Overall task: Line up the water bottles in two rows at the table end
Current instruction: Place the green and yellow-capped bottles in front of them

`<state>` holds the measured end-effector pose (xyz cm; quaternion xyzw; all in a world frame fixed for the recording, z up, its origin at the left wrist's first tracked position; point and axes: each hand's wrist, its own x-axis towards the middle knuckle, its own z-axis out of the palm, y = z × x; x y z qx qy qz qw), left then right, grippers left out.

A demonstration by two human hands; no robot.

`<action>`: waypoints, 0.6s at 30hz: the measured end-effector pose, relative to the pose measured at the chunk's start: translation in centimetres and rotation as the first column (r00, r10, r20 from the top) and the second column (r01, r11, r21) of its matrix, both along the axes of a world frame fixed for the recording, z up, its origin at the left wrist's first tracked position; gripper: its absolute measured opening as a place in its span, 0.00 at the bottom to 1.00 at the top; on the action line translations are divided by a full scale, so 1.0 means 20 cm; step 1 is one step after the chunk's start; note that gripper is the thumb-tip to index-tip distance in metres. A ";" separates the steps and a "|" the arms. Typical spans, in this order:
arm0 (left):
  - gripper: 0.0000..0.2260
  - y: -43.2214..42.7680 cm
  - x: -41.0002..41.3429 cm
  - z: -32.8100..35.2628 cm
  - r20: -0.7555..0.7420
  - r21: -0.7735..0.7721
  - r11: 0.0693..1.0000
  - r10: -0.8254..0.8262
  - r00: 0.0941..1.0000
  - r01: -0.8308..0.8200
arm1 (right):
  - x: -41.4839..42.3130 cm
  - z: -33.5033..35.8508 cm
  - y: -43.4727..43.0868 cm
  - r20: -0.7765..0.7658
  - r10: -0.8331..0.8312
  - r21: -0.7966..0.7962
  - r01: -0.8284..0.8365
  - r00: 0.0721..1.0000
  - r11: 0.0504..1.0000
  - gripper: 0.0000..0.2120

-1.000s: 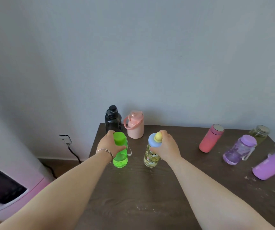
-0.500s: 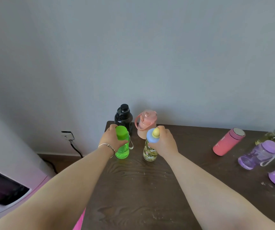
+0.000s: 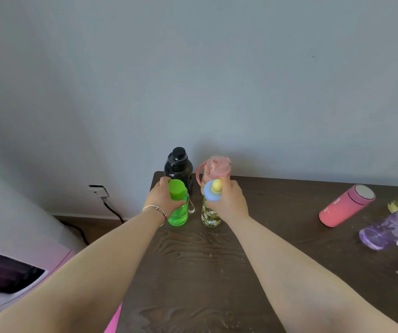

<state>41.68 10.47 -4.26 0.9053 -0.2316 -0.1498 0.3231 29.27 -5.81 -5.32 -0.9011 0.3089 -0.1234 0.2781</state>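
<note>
Bottles form our second pair at the table's point(image 3: 193, 272) left end: left hand point(image 3: 163, 198) closed round the translucent green plastic bottle point(image 3: 178, 211), right hand point(image 3: 229, 200) round the blue-capped patterned bottle point(image 3: 209, 213), both just before the black bottle point(image 3: 178, 164) and pink jug point(image 3: 216, 168); next we should release and fetch the scattered ones.

Head camera looks forward and down along the table point(image 3: 193, 272) toward the wall point(image 3: 193, 80).
</note>
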 end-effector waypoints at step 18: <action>0.43 0.00 0.03 0.00 0.123 0.275 0.942 -0.234 0.964 0.194 | -0.06 0.01 0.03 -0.117 0.043 -0.070 -0.052 0.992 0.996 0.42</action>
